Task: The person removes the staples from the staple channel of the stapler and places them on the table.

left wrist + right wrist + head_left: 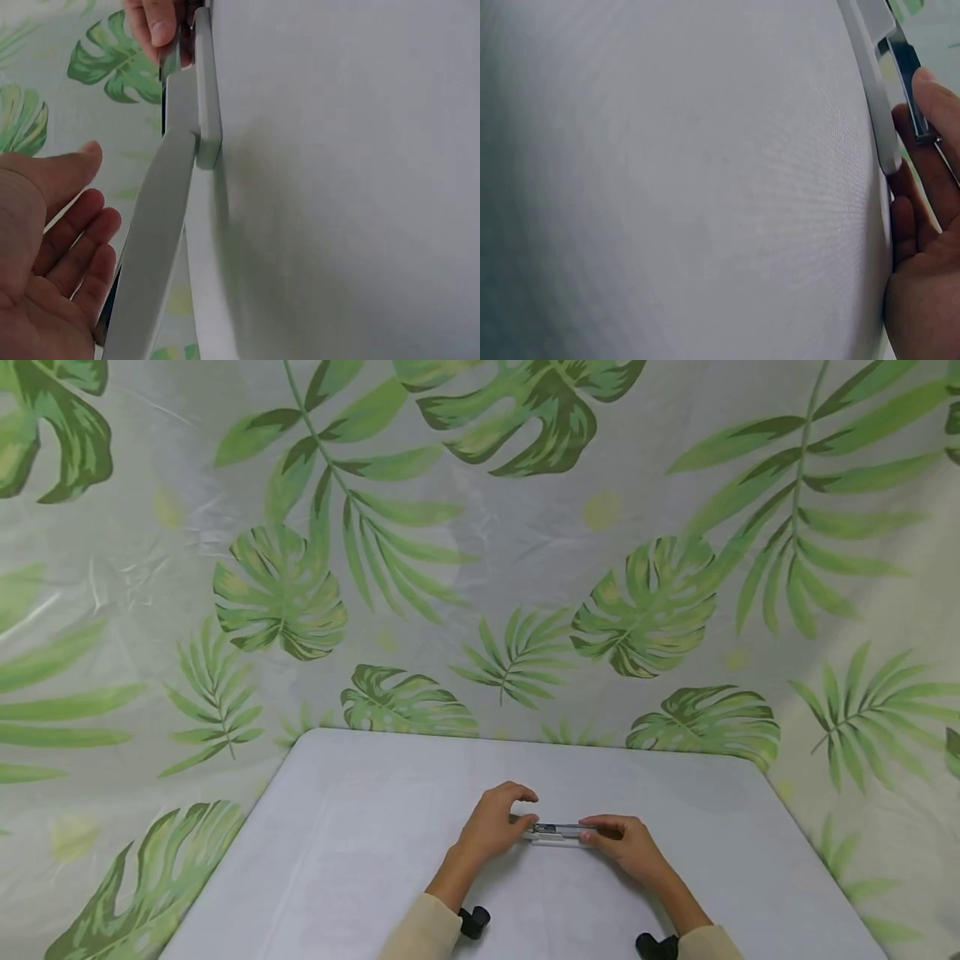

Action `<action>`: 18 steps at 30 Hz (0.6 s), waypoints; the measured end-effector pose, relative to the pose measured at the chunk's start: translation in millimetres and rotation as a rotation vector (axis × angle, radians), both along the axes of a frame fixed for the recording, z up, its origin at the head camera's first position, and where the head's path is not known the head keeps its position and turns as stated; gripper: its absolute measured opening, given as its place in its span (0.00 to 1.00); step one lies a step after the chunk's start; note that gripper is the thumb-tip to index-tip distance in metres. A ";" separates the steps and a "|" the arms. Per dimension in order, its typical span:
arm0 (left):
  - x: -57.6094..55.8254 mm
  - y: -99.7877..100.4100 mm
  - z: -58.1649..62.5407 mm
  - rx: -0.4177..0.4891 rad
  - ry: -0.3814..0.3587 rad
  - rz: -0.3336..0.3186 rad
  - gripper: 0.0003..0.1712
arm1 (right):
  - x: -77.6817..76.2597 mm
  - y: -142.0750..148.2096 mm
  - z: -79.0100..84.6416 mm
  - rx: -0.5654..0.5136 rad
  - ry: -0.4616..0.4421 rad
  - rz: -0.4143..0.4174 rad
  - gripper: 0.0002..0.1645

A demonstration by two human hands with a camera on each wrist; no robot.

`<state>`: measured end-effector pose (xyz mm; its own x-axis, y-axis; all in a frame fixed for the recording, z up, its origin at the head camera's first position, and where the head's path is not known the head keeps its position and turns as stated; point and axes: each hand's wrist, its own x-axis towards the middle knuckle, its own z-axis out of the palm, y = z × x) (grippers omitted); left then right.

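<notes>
A white stapler (558,840) lies on the table between the two hands, its top cover (150,240) swung back from the base (208,90). My right hand (630,845) pinches the metal staple rail (907,82) near its end between thumb and fingers. A thin metal rod extends from that rail end, past the thumb. At the stapler's other end is my left hand (493,822), beside the swung-back cover. Its thumb stands apart from the loosely bent fingers (82,240) in the left wrist view. The cover hides part of those fingertips, so contact there is unclear.
The white table (360,835) extends around the hands, with rounded far corners. Behind it hangs a leaf-patterned sheet (525,568). Black wrist camera mounts (474,922) sit at both beige sleeves (423,931).
</notes>
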<state>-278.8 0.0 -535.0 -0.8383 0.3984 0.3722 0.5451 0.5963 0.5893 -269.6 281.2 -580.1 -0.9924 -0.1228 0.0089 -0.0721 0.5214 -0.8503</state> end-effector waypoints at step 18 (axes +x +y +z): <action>8.6 39.4 -17.2 -0.142 0.050 0.122 0.05 | -0.5 2.9 -3.6 0.010 0.061 0.033 0.18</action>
